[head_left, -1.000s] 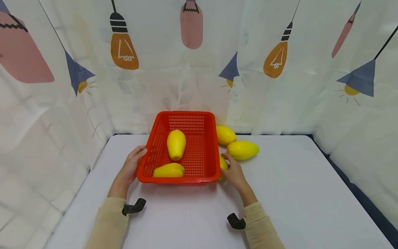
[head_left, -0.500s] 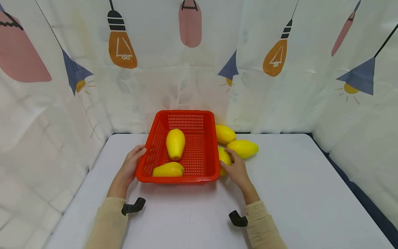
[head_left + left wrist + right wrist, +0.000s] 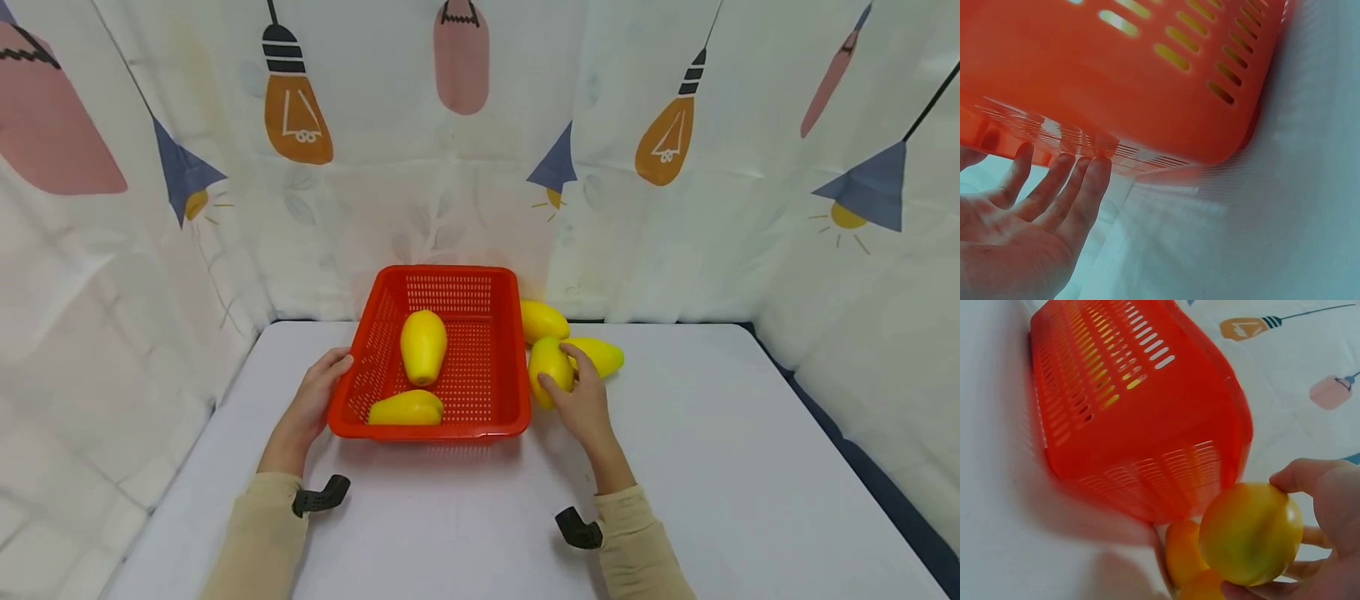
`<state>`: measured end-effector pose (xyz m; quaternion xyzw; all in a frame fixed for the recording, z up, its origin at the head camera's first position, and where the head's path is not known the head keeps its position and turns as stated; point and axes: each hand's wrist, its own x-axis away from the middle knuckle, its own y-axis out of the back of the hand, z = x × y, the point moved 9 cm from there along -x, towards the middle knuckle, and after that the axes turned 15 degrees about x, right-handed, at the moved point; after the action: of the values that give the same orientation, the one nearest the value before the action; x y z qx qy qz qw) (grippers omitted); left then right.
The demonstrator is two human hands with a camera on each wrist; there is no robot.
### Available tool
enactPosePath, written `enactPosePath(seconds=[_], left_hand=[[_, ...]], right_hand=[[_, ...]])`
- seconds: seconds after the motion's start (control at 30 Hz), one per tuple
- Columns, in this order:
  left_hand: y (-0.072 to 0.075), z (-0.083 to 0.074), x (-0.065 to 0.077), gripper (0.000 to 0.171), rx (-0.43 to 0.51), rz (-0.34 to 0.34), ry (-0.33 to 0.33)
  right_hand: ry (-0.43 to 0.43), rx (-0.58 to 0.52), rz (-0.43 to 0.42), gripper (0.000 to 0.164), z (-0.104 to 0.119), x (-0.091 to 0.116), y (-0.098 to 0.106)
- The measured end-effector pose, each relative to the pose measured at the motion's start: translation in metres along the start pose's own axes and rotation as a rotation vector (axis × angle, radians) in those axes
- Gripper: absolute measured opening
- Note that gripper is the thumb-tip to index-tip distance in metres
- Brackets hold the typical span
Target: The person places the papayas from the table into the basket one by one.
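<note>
The right hand [image 3: 588,404] is grasping a yellow fruit [image 3: 549,368], its thumb and fingertips spreading around the sides, probably because something so smooth and rounded is needing support from more than one direction. That fruit is hovering just outside the red basket [image 3: 465,432], between the basket and the right palm, and is seemingly being held clear of the white counter [image 3: 712,450], though its underside is partly hidden. The left hand [image 3: 317,392] is not clenching anything: its fairly straight fingers are resting against the basket's outer side, below the rim, presumably steadying it. The basket itself is sitting between the two hands. Inside, a lengthwise fruit [image 3: 423,346] is lying a little farther forward than the left hand, and a crosswise fruit [image 3: 407,408] is lying nearer the person, the walls probably stopping both from rolling away. Just beyond the right hand, a far loose fruit [image 3: 543,321] and a near loose fruit [image 3: 603,357] are lying close together outside the basket, while a patterned sheet [image 3: 480,200] is hanging beyond both hands
</note>
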<state>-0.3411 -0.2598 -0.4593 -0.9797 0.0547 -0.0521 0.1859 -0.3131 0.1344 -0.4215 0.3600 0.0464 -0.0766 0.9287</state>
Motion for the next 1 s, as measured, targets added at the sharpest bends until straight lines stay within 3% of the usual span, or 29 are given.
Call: enactPosePath(seconds=[0.4,0.73,1.0], left_hand=[[0.001,0.0,-0.002,0.034,0.008,0.008,-0.005],[-0.004,0.001,-0.007,0.032,0.009,0.02,-0.009],[0.002,0.003,-0.003,0.034,-0.018,0.01,0.007]], right_hand=[[-0.088,-0.042,-0.032,0.06,-0.005,-0.002,0.016],[-0.008,-0.077,-0.054,0.059,0.009,0.002,0.027],[0.029,-0.086,-0.069,0.059,0.016,0.007,0.026]])
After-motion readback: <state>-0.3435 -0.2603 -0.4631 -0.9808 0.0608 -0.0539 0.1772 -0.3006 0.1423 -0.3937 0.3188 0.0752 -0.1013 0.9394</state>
